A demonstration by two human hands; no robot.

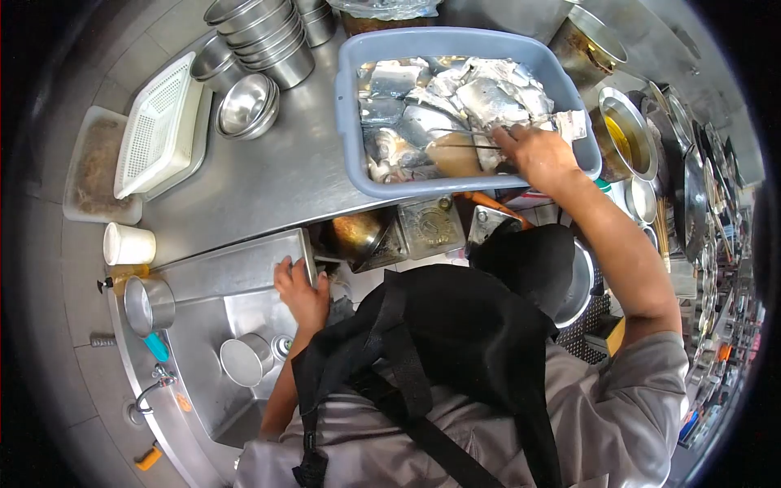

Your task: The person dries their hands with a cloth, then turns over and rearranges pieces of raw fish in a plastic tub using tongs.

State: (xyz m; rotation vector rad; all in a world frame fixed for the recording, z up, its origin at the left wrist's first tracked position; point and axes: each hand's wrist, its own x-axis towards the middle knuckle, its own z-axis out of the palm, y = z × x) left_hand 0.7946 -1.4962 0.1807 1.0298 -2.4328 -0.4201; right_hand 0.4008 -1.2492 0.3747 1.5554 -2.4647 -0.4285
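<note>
A large grey-blue plastic tub on the metal counter holds silvery fish pieces in cloudy liquid. My right hand reaches over the tub's near right side, closed round a pair of metal tongs. The two thin arms of the tongs point left over the fish and liquid; whether their tips grip a piece I cannot tell. Lower left, my left hand lies at the edge of the steel sink, fingers spread, holding nothing.
Stacked steel pots and bowls stand on the counter's left, beside a white perforated basket. A small pot sits in the sink. To the right of the tub are a pot of yellow liquid and a tall stained pot.
</note>
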